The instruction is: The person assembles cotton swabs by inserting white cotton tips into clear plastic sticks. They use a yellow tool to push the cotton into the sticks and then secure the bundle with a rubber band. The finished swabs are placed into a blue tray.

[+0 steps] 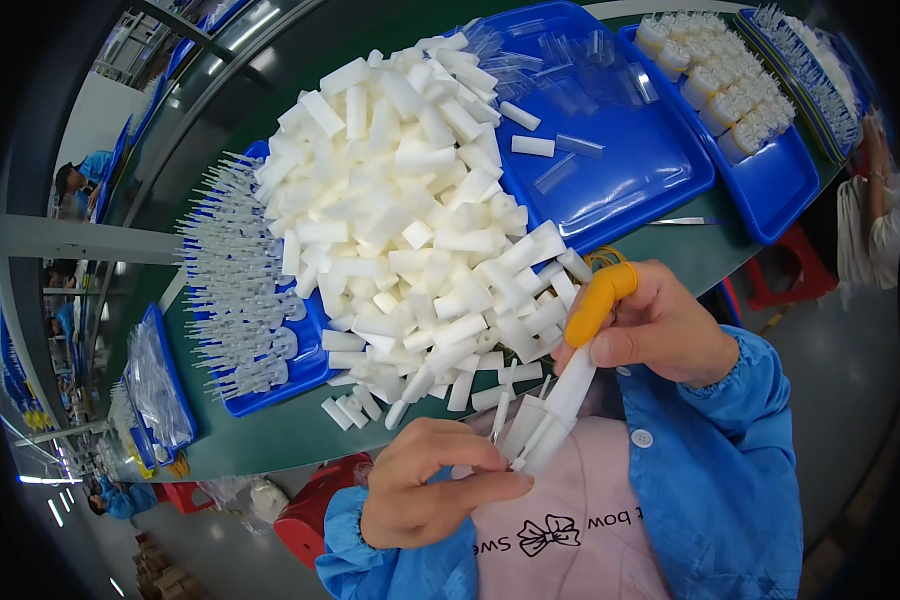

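Note:
A pale, tapered plastic piece (564, 398), partly see-through, slants between my hands at the near edge of the table. My right hand (670, 325) grips its upper end between thumb and index finger; a yellow finger cot (602, 302) covers that fingertip. Closed at the lower end is my left hand (435, 485), with thumb and fingers pinched there. A slim, light-coloured pointed tool (503, 405) rises from the left fingers; its exact kind is unclear. Just beyond both hands lies a large heap of white foam cylinders (400, 190).
Left of the heap, a blue tray carries many white spiked plastic parts (235, 290). A large blue tray (625, 180) with clear tubes (570, 145) lies beyond. Another blue tray (770, 200) holds white-and-yellow parts. Red stools (795, 270) stand beside the green table (260, 440). Other people are farther off.

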A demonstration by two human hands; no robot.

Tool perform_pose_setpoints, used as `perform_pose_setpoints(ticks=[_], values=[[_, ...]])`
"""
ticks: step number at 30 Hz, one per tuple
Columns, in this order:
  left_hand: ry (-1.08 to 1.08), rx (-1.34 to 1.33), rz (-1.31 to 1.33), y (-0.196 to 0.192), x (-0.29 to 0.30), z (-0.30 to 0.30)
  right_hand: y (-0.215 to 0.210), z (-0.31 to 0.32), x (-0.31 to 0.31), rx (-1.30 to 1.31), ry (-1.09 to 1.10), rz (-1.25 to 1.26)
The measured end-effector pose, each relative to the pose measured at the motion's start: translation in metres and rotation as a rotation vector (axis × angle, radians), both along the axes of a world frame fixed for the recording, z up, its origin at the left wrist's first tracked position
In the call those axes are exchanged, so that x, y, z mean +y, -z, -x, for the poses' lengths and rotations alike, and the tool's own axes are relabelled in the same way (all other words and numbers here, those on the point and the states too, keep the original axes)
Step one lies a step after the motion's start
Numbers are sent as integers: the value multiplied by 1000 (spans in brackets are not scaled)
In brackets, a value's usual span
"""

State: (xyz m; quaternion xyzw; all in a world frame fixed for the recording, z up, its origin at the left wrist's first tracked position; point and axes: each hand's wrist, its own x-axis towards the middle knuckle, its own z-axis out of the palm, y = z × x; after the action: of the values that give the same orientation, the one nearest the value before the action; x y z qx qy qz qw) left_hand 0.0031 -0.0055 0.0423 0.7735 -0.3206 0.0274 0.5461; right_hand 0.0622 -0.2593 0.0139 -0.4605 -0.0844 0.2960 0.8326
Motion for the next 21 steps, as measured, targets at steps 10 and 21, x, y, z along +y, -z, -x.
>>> perform_pose_setpoints(ticks=[10,21], values=[[-4,-184,-198,-4,3,9,-16,-8,7,-33,-39,119],[-15,-360,-185,-2,1,13,-31,1,10,-221,-90,142]])
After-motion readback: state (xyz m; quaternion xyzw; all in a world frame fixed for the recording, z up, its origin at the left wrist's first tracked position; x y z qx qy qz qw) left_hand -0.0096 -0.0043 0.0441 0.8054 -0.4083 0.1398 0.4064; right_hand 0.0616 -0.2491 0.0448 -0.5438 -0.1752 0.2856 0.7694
